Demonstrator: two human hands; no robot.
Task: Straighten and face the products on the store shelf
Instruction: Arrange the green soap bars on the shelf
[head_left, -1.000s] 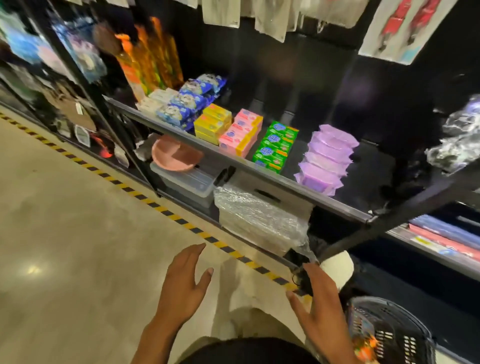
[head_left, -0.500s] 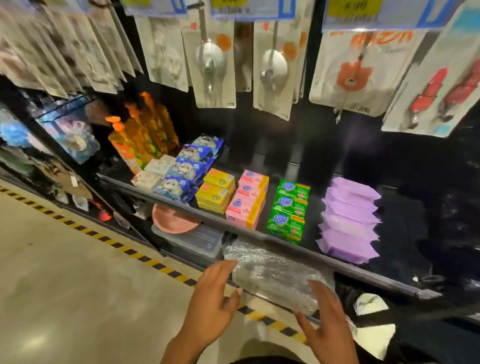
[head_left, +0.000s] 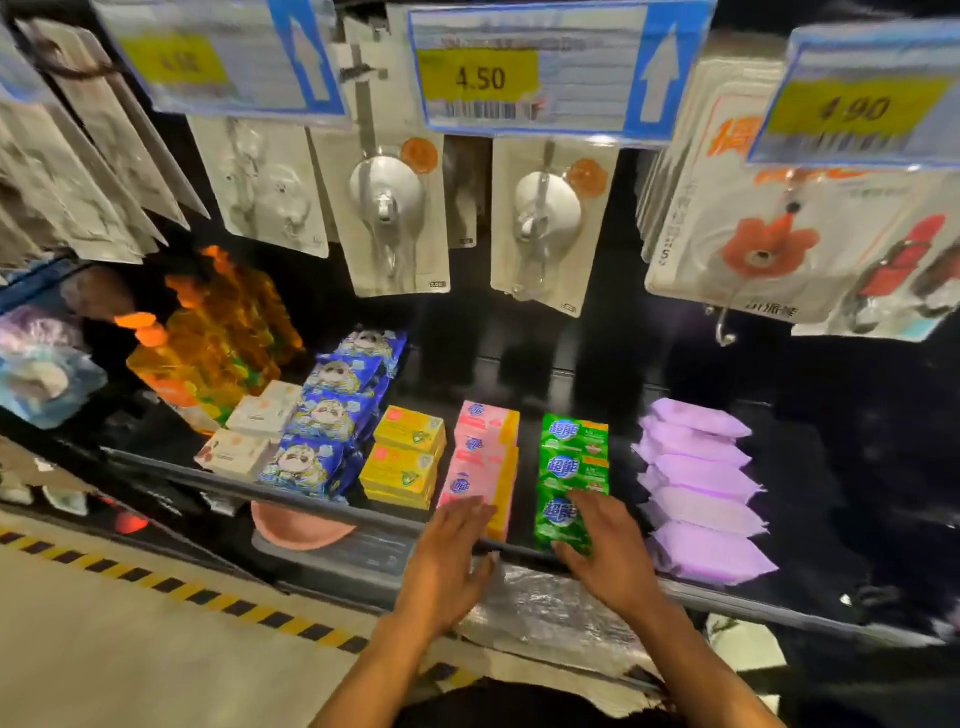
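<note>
Head: shelf (head_left: 582, 389); left hand (head_left: 452, 556) at pink soap (head_left: 480, 457), right hand (head_left: 608, 551) on green soap (head_left: 571, 467).

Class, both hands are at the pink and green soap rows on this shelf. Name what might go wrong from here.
1. The front green pack sits right at the shelf's front rail. A pull by the right hand might tip it over the edge.
2. The left hand lies on the pink stack, which looks slightly uneven. A hard push may skew it toward the yellow boxes beside it.
</note>
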